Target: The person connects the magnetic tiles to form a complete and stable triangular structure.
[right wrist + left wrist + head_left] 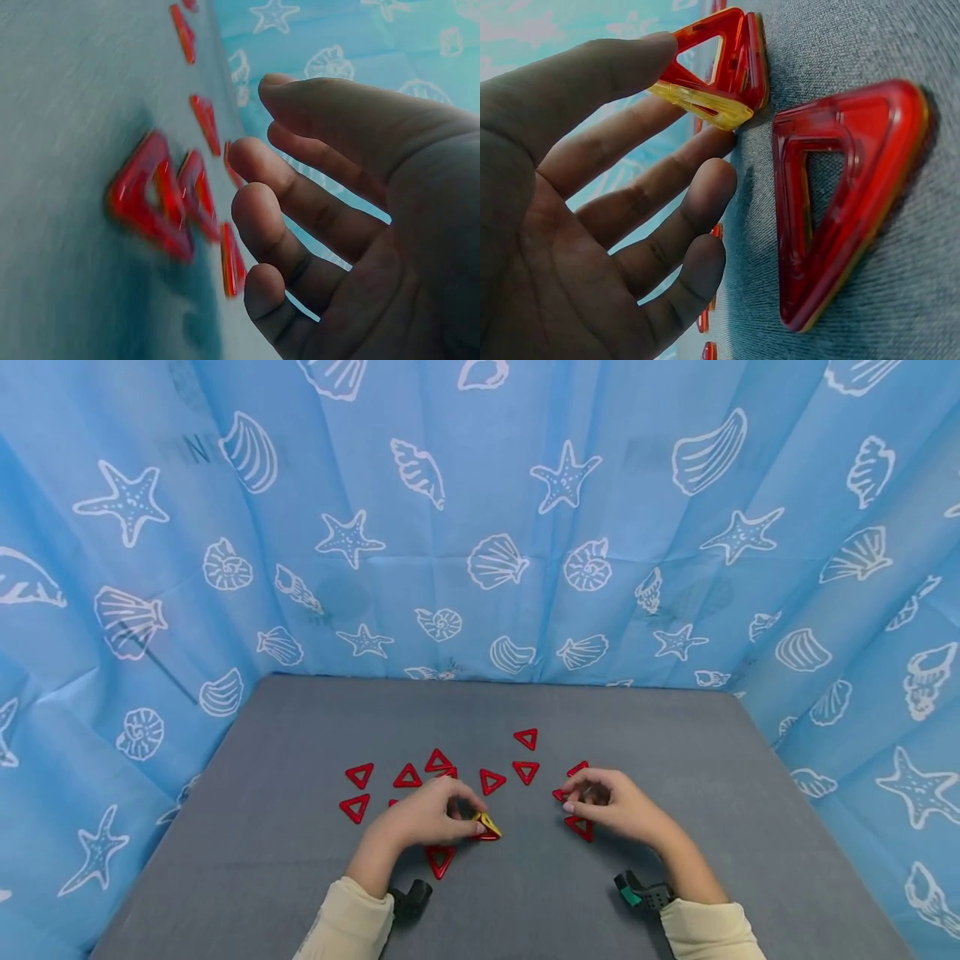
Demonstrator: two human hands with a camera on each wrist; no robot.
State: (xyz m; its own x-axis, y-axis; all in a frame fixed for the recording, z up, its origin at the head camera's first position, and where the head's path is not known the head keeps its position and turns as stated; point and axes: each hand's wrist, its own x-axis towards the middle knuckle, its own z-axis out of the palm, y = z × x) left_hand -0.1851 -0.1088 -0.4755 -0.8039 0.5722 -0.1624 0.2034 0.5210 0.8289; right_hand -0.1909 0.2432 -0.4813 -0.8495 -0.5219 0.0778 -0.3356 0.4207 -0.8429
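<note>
Several red triangle tiles lie flat on a grey table. My left hand pinches a tilted yellow-and-red triangle tile between thumb and fingers. The left wrist view shows that tile lifted on edge in my left hand, beside a flat red triangle. My right hand hovers with loosely bent fingers over a small cluster of red triangles. In the blurred right wrist view, my right hand holds nothing, and its fingertips are close to the red triangles.
A blue curtain printed with shells and starfish closes in the table on the back, left and right. Bare grey surface stretches behind the tiles and along both sides. Black camera mounts sit at both wrists above cream sleeves.
</note>
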